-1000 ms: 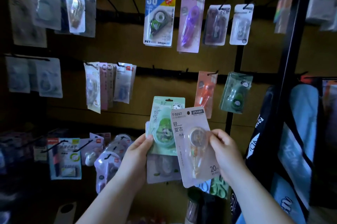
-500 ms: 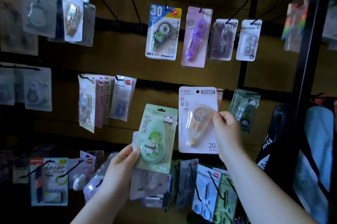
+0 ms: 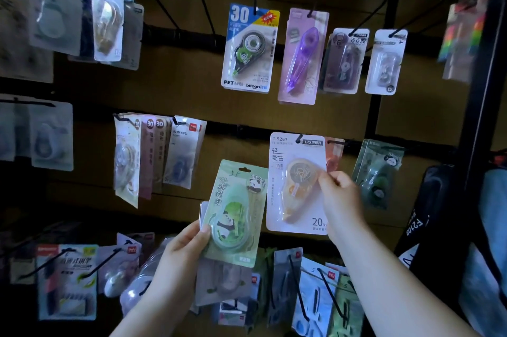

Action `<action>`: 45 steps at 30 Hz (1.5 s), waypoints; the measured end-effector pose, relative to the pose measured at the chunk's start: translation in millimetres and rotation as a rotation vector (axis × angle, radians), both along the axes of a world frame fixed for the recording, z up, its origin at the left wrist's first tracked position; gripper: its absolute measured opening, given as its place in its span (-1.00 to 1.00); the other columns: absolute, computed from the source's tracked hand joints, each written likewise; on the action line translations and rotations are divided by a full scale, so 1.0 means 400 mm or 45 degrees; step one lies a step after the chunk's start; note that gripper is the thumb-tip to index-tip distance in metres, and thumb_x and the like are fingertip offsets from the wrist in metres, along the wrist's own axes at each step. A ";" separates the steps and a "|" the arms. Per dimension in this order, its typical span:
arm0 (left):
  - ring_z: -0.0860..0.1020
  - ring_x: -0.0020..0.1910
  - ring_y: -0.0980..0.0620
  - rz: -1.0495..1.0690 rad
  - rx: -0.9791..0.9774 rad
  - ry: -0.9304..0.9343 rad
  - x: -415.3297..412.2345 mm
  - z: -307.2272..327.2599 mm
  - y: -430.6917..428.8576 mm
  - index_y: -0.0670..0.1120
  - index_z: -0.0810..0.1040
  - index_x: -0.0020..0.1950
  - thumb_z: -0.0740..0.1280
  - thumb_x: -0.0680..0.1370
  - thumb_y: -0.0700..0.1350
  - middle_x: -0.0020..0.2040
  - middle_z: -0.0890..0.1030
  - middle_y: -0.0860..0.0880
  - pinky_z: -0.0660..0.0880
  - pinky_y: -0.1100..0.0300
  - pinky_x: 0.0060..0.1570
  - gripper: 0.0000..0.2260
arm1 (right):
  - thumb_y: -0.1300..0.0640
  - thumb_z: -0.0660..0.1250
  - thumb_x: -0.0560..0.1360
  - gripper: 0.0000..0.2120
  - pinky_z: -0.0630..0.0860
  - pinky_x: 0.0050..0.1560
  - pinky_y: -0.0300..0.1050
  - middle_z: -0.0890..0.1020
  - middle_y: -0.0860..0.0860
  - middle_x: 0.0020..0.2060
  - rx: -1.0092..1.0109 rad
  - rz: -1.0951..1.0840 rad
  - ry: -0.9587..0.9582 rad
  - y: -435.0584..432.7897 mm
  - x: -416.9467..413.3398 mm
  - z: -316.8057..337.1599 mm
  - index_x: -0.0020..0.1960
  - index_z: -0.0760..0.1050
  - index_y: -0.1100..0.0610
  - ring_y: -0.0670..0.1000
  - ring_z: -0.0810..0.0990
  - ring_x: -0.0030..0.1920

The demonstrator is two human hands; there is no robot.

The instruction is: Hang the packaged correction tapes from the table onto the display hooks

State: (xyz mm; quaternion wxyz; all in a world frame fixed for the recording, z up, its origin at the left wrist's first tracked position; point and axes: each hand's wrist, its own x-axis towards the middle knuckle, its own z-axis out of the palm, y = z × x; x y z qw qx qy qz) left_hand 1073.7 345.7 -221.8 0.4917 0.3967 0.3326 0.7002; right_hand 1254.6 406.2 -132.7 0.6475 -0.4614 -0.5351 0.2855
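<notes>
My right hand (image 3: 338,196) pinches the right edge of a pale pink correction tape pack (image 3: 295,185), marked T-9267 and 20m. The pack's hang hole sits on a black display hook (image 3: 299,138) in the middle row. My left hand (image 3: 183,248) grips a small stack of packs at its left edge. The front one is a green panda correction tape pack (image 3: 236,213), held upright just left of the pink one. At least one more pack (image 3: 222,281) lies behind it, mostly hidden.
The hook wall is crowded: a blue "30" pack (image 3: 248,48), a purple pack (image 3: 301,56), an orange pack (image 3: 334,155) behind the pink one, a green pack (image 3: 380,174) to the right. Long bare hooks (image 3: 326,290) jut out below. A black post (image 3: 482,89) stands at right.
My right hand raised the pink pack from in front of the stack up to the middle-row hook and slid its hole on. My left hand and the green pack stayed lower left.
</notes>
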 end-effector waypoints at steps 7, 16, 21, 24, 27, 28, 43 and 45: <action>0.66 -0.35 -0.04 0.014 -0.002 -0.032 -0.024 -0.009 0.018 -0.13 0.58 -0.06 0.14 0.59 -0.17 -0.30 0.71 -0.11 0.61 0.11 -0.36 -0.78 | 0.10 0.11 0.58 -0.85 0.29 -0.40 -0.23 0.43 0.00 -0.33 -0.004 -0.039 -0.082 0.070 -0.026 -0.002 -0.13 0.37 0.11 -0.05 0.36 -0.38; 0.68 -0.27 -0.09 0.039 0.004 -0.018 -0.062 -0.026 0.040 -0.10 0.60 -0.04 0.15 0.57 -0.16 -0.18 0.71 -0.16 0.60 -0.01 -0.20 -0.78 | 0.12 0.14 0.57 -0.74 0.35 -0.19 -0.13 0.42 0.04 -0.37 -0.022 -0.202 -0.140 0.204 -0.068 0.014 -0.30 0.34 0.10 0.10 0.44 -0.15; 0.68 -0.24 -0.10 0.011 -0.022 -0.037 -0.062 -0.038 0.044 -0.11 0.59 0.01 0.17 0.56 -0.15 -0.16 0.71 -0.16 0.61 0.01 -0.21 -0.79 | 0.16 0.16 0.57 -0.79 0.40 -0.02 -0.11 0.53 0.13 -0.19 -0.018 -0.301 -0.302 0.214 -0.081 0.021 0.04 0.46 0.29 0.09 0.44 -0.10; 0.69 -0.24 -0.09 0.024 -0.017 -0.055 -0.059 -0.038 0.045 -0.09 0.59 0.02 0.16 0.57 -0.16 -0.16 0.72 -0.14 0.62 0.04 -0.24 -0.79 | 0.21 0.21 0.52 -0.73 0.44 0.05 -0.07 0.53 0.18 0.12 -0.074 -0.286 -0.240 0.204 -0.092 0.003 0.21 0.39 0.21 0.12 0.49 0.00; 0.69 -0.28 -0.06 0.032 -0.008 -0.070 -0.049 -0.035 0.043 -0.09 0.60 -0.01 0.15 0.57 -0.17 -0.19 0.72 -0.13 0.63 0.07 -0.30 -0.79 | 0.23 0.24 0.48 -0.62 0.39 0.24 -0.01 0.41 0.09 0.26 0.016 -0.276 -0.179 0.166 -0.099 -0.051 0.28 0.31 0.13 0.10 0.43 0.20; 0.69 -0.30 -0.05 0.037 -0.002 -0.079 -0.046 -0.036 0.042 -0.10 0.60 -0.04 0.15 0.57 -0.17 -0.22 0.72 -0.12 0.63 0.09 -0.34 -0.78 | 0.26 0.23 0.48 -0.61 0.36 0.25 -0.05 0.38 0.08 0.28 0.060 -0.224 -0.142 0.141 -0.104 -0.070 0.29 0.29 0.16 0.08 0.39 0.25; 0.67 -0.30 -0.05 0.019 0.073 -0.062 0.081 -0.008 0.038 -0.16 0.62 -0.11 0.23 0.50 -0.21 -0.24 0.71 -0.14 0.57 0.04 -0.19 -0.83 | 0.11 0.21 0.55 -0.77 0.44 -0.20 -0.26 0.60 -0.18 -0.26 -0.085 0.388 -0.005 -0.034 -0.053 -0.139 -0.25 0.51 -0.07 -0.12 0.54 -0.18; 0.66 -0.22 -0.11 0.000 0.073 -0.047 0.107 -0.001 0.040 -0.16 0.64 -0.14 0.29 0.38 -0.14 -0.18 0.71 -0.18 0.54 -0.03 -0.05 -0.83 | 0.12 0.21 0.55 -0.77 0.47 -0.15 -0.22 0.59 -0.17 -0.27 -0.085 0.360 0.045 -0.042 -0.029 -0.131 -0.26 0.51 -0.06 -0.12 0.54 -0.20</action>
